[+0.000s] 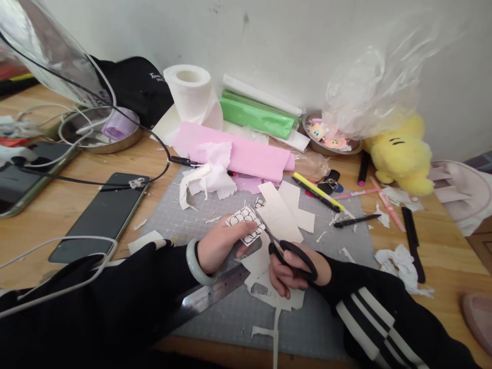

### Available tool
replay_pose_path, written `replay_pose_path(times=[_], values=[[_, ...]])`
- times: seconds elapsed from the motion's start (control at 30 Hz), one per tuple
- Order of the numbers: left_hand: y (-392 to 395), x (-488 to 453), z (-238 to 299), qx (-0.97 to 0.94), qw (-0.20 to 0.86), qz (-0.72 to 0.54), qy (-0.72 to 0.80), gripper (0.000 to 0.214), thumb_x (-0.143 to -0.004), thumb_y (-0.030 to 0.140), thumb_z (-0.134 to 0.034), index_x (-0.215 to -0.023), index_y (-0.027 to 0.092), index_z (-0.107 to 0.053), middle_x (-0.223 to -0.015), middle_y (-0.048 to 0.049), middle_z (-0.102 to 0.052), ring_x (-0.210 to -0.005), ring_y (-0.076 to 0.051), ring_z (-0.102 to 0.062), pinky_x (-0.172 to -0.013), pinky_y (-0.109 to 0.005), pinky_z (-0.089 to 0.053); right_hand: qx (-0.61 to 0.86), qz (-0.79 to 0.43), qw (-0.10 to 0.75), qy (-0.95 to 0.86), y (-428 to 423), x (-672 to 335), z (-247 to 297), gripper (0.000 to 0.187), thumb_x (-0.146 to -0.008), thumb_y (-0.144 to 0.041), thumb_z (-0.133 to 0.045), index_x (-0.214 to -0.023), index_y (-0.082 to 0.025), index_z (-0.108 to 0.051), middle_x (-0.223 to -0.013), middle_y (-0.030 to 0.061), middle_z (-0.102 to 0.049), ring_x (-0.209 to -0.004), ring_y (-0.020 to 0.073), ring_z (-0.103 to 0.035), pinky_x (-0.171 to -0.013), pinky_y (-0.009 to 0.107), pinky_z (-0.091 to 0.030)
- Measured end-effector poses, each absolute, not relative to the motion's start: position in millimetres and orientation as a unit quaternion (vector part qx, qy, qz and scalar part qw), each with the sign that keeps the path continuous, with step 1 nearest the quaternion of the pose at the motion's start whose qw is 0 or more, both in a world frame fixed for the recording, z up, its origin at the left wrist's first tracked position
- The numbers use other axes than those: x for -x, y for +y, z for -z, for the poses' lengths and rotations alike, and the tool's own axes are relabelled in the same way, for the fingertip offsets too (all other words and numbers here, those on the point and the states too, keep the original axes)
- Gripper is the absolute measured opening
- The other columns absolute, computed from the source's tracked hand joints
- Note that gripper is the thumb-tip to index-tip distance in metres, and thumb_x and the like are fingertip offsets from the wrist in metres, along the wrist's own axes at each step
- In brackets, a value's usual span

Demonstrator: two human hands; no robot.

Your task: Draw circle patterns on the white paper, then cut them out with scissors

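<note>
My left hand (pixel 225 238) pinches a small white piece of paper (pixel 246 220) drawn over with a black scale-like pattern, thumb on top. My right hand (pixel 294 271) is closed around black-handled scissors (pixel 298 256), fingers through the loops. Their blades reach up to the right edge of the patterned paper; a small patterned bit (pixel 260 203) shows just past them. Plain white paper pieces (pixel 279 210) lie behind the hands, and cut paper scraps (pixel 282 297) lie beneath the right hand. A metal ruler (pixel 215 289) rests under my left wrist.
A grey cutting mat (pixel 230 328) covers the middle of the wooden table. Pink crepe paper (pixel 246 154), a tissue roll (pixel 190 97) and green packets (pixel 257 115) stand behind. To the left is a phone (pixel 102 218) with cables; to the right lie pens (pixel 355 220) and a yellow plush toy (pixel 402 154).
</note>
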State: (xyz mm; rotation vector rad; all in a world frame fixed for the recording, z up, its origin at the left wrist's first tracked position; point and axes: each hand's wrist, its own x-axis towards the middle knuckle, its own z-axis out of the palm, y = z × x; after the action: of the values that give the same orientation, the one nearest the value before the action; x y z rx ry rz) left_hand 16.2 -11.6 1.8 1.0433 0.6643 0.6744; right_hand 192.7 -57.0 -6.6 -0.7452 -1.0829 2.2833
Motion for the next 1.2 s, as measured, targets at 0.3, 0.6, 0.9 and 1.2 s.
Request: replay_pose_path(times=[0.3, 0.6, 0.9, 1.2], values=[[-11, -19, -2, -0.476, 0.745, -0.323, 0.338, 0.044, -0.086, 0.027, -0.038, -0.044, 0.016, -0.045, -0.035, 0.0016, -0.042, -0.041, -0.01, -0.04, -0.05, -0.025, -0.033, 0.257, -0.841, 0.249, -0.407, -54, -194, 10, 0.051, -0.078, -0.062, -0.048, -0.054, -0.019, -0.038, -0.03, -0.0069, -0.03, -0.043, 0.0113, -0.047, -0.038, 0.019, -0.04], [-11, -17, -1, -0.454, 0.759, -0.319, 0.34, 0.043, -0.087, 0.03, -0.039, -0.048, 0.015, -0.048, -0.033, 0.0019, -0.043, -0.039, -0.009, -0.04, -0.05, -0.023, -0.034, 0.261, -0.842, 0.242, -0.405, -53, -194, 11, 0.051, -0.078, -0.062, -0.048, -0.053, -0.019, -0.037, -0.029, -0.0072, -0.029, -0.04, 0.0104, -0.045, -0.036, 0.018, -0.039], [-12, -20, -5, -0.472, 0.743, -0.32, 0.351, 0.043, -0.087, 0.031, -0.038, -0.048, 0.015, -0.05, -0.036, 0.0012, -0.045, -0.043, -0.01, -0.044, -0.054, -0.023, -0.037, 0.251, -0.846, 0.244, -0.401, -54, -193, 13, 0.052, -0.078, -0.063, -0.047, -0.053, -0.019, -0.037, -0.028, -0.0072, -0.03, -0.039, 0.0102, -0.045, -0.034, 0.017, -0.038], [-13, -22, -5, -0.475, 0.749, -0.309, 0.344, 0.042, -0.087, 0.037, -0.039, -0.058, 0.013, -0.056, -0.038, 0.0013, -0.048, -0.04, -0.01, -0.044, -0.05, -0.023, -0.036, 0.264, -0.846, 0.243, -0.394, -55, -192, 18, 0.052, -0.077, -0.063, -0.049, -0.055, -0.018, -0.039, -0.031, -0.0058, -0.036, -0.041, 0.0104, -0.049, -0.035, 0.018, -0.04]])
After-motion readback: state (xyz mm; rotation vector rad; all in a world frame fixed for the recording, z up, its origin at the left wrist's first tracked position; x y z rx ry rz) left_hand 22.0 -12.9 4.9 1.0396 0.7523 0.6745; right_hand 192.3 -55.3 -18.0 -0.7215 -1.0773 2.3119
